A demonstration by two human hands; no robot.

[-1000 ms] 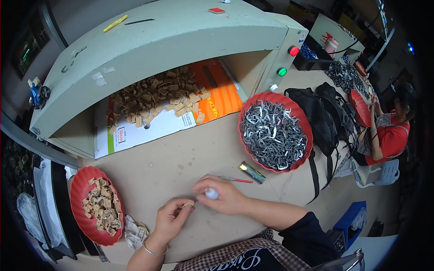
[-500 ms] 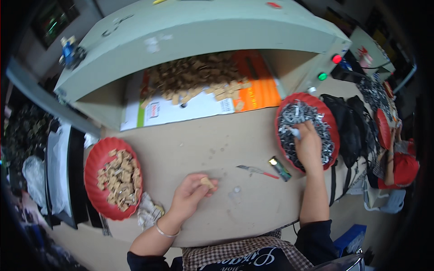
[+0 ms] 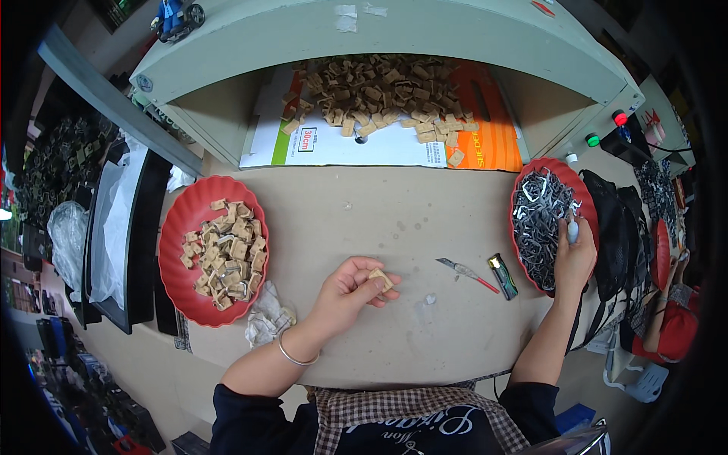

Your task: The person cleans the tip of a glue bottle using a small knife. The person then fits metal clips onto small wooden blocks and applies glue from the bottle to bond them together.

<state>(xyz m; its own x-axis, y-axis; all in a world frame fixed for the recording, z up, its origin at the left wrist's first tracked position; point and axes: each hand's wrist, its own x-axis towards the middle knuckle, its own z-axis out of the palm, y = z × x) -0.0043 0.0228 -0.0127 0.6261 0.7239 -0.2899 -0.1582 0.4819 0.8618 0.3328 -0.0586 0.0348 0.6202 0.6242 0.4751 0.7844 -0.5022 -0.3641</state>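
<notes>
My left hand [image 3: 350,294], above the middle of the table, pinches a small tan block [image 3: 381,280] between thumb and fingers. At the right, my right hand [image 3: 574,254] is closed round a small tool with a pale blue handle [image 3: 572,230]. The tool's tip is at the bent metal clips [image 3: 538,208] heaped in a red scalloped bowl [image 3: 523,274]; whether it grips a clip I cannot tell. On the left, another red scalloped bowl [image 3: 176,282] holds many tan blocks [image 3: 235,250], several with metal clips on them.
Between my hands lie a craft knife with a red handle [image 3: 470,275] and a dark battery-like cylinder [image 3: 502,276]. A crumpled cloth [image 3: 267,315] is beside the left bowl. Ahead, under a pale green housing [image 3: 425,45], tan blocks [image 3: 379,87] are piled on a printed cardboard sheet [image 3: 341,155].
The view has turned, so the table things appear shifted to the right. My right hand has moved with the tool toward the right side of the clip bowl. My left hand still holds the block.
</notes>
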